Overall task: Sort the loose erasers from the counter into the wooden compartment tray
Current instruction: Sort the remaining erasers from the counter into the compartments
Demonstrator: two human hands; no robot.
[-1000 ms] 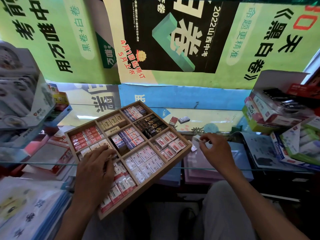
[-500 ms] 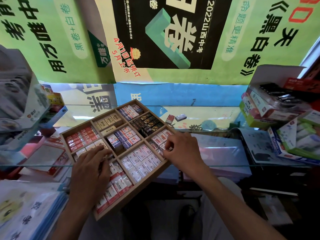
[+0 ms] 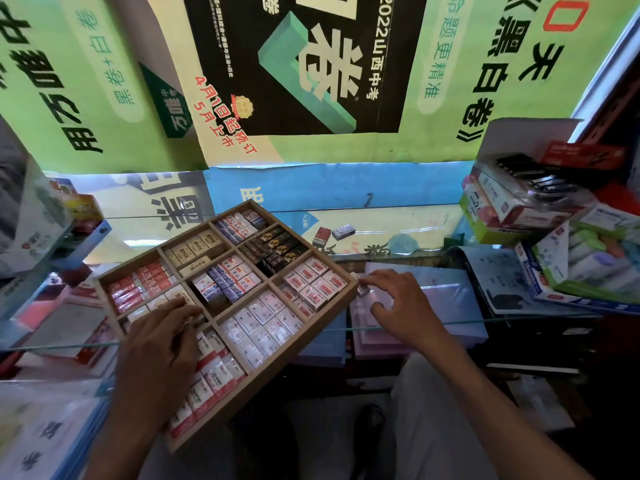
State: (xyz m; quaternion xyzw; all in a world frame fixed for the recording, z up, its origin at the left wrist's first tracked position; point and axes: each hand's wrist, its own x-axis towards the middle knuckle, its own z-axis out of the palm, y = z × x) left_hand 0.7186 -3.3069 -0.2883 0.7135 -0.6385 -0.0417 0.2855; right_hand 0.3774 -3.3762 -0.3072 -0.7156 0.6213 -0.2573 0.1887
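The left hand (image 3: 157, 344) lies palm-down over the near-left part of the wooden compartment tray (image 3: 263, 374), fingers fairly straight and spread a little, tips resting on the erasers in a middle-left compartment; it grasps nothing. The right hand (image 3: 401, 303) is off the tray, just beyond its right corner, fingers loosely bent over the glass counter (image 3: 398, 237). Its fingertips touch a small loose eraser (image 3: 363, 290) lying against that corner; whether they actually pinch it is hard to tell, since the piece is small and blurred.

The tray sits turned like a diamond, its long axis running from the near-left corner, which overhangs the counter's front edge above the person's lap, to the far-right. Its compartments are packed with rows of wrapped erasers, most lying parallel to the dividers.

Beyond the tray's far-right side, two more loose erasers, a red eraser (image 3: 322, 234) and a grey eraser (image 3: 343, 231), lie side by side on open glass, well apart from the hand. Further right of the tray, bare counter runs to stacked stationery boxes (image 3: 512, 206). Left of the tray stand packaged goods (image 3: 38, 216), close to its left corner. Posters (image 3: 294, 71) back the counter behind the tray.
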